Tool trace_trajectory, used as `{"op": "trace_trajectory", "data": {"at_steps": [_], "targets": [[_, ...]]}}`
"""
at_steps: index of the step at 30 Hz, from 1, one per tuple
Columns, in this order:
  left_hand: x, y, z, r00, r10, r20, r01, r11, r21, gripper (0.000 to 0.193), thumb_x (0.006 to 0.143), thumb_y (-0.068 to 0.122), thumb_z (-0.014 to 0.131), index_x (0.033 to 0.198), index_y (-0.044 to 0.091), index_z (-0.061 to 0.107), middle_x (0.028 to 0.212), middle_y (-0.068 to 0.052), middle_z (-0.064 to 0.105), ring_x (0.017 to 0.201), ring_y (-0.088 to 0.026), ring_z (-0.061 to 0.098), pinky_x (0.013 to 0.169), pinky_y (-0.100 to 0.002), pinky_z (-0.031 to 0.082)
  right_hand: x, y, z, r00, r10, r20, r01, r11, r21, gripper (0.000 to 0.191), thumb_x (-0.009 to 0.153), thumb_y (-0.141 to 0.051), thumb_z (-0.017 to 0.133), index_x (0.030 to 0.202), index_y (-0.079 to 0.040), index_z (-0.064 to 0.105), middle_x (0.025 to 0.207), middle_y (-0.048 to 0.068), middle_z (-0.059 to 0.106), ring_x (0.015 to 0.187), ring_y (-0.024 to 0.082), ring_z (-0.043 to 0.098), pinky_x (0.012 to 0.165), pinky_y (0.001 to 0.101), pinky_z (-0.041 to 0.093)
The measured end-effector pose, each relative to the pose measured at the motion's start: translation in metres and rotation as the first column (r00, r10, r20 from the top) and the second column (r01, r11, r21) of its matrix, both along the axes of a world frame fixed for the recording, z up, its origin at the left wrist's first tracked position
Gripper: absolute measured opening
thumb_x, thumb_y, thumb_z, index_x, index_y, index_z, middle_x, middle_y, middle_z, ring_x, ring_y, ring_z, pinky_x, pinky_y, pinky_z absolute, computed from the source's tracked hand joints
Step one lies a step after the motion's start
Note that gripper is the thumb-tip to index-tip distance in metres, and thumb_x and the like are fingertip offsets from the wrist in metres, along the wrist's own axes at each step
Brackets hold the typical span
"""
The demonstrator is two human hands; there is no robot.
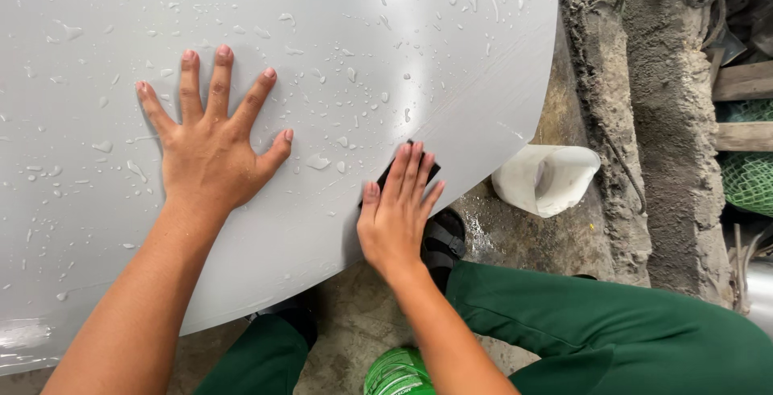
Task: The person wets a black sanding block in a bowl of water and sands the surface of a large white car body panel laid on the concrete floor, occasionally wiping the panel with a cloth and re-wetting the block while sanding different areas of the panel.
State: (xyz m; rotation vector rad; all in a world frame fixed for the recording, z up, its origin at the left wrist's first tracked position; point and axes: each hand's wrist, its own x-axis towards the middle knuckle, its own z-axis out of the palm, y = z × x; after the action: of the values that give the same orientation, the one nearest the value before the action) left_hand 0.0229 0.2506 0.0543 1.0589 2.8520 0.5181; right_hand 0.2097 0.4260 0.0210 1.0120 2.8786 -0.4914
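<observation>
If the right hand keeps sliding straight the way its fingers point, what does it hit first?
Nothing solid, it seems. The right hand, flat on a dark pad, points up across the wet grey panel. Only water drops lie ahead, as far as the top of the view.

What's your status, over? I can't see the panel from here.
Left hand flat on wet grey panel, fingers spread. Right hand pressing dark pad near panel edge. White container on ground beside, clear of hands.
</observation>
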Motion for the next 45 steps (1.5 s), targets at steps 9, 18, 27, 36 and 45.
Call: {"op": "trace_trajectory", "data": {"at_steps": [9,18,27,36,45], "targets": [[0.000,-0.001,-0.001,1.000,0.008,-0.017,-0.008,1.000,-0.007,0.069,0.099,0.065,0.048,0.163,0.038,0.040,0.176,-0.011,0.020,0.161,-0.039,0.008,0.114,-0.085,0.000,-0.106,0.246,0.019,0.877,-0.450,0.166,0.460,0.888,-0.025,0.067,0.113,-0.043,0.014,0.166,-0.009,-0.007,0.176,0.005,-0.013,0.161,0.024,-0.011,0.127,0.0588,-0.006],[-0.001,-0.001,0.003,0.998,0.017,-0.068,-0.019,0.999,-0.027,0.069,0.099,0.064,0.048,0.162,0.038,0.041,0.174,-0.011,0.022,0.159,-0.040,0.011,0.115,-0.083,0.002,-0.050,0.117,0.000,0.955,-0.273,0.113,0.276,0.961,-0.010,0.069,0.114,-0.042,0.016,0.163,-0.003,-0.013,0.173,0.010,-0.017,0.160,0.027,-0.016,0.127,0.0574,-0.013],[0.000,-0.001,0.004,0.998,0.010,-0.063,-0.012,0.999,-0.037,0.068,0.099,0.063,0.048,0.161,0.038,0.041,0.174,-0.010,0.020,0.159,-0.038,0.010,0.115,-0.082,0.002,0.018,-0.016,-0.010,0.920,0.362,-0.151,-0.340,0.928,0.154,0.071,0.111,-0.033,0.031,0.165,-0.006,-0.006,0.174,0.011,-0.010,0.161,0.031,-0.015,0.125,0.0642,-0.015],[-0.004,-0.003,-0.003,0.997,0.025,-0.074,-0.025,1.000,0.004,0.065,0.099,0.059,0.046,0.160,0.038,0.040,0.171,-0.011,0.020,0.156,-0.039,0.010,0.113,-0.082,0.000,0.016,0.126,-0.007,0.759,0.637,-0.134,-0.609,0.767,0.201,0.070,0.110,-0.031,0.035,0.168,-0.007,0.003,0.177,0.009,0.001,0.164,0.023,-0.008,0.130,0.0515,-0.013],[-0.005,-0.006,-0.019,0.986,0.029,-0.161,-0.019,0.998,0.064,0.049,0.111,0.042,0.042,0.159,0.039,0.044,0.171,-0.008,0.025,0.157,-0.036,0.017,0.115,-0.080,0.005,0.006,-0.126,-0.001,0.365,0.928,0.077,-0.930,0.360,0.074,0.065,0.109,-0.044,0.041,0.161,-0.006,0.030,0.170,0.014,0.024,0.160,0.033,0.007,0.123,0.0645,-0.010]]}}
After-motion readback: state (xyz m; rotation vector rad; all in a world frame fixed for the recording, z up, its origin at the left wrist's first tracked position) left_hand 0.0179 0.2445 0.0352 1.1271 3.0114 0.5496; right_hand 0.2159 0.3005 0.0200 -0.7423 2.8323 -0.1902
